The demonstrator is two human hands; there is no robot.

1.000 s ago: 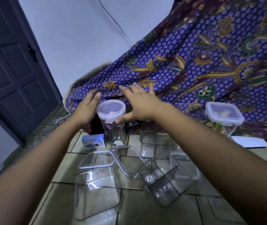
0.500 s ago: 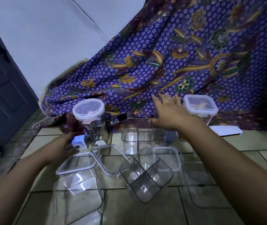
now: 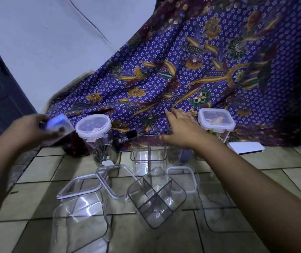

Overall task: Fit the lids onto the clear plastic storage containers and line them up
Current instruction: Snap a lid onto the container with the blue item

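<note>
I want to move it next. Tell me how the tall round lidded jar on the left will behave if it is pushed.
The round jar stands tall on a narrow base, so a push near its lid would probably tip it rather than slide it. Once down, its round wall would likely roll. It looks like thin clear plastic holding little, so probably light, and the floor tiles look smooth.

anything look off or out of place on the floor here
Yes. The divided clear container at the front stands turned cornerwise, askew to the divided one behind it. Three loose lids lie scattered between the open containers, and only the round one and the square one at the back are lidded.
</note>
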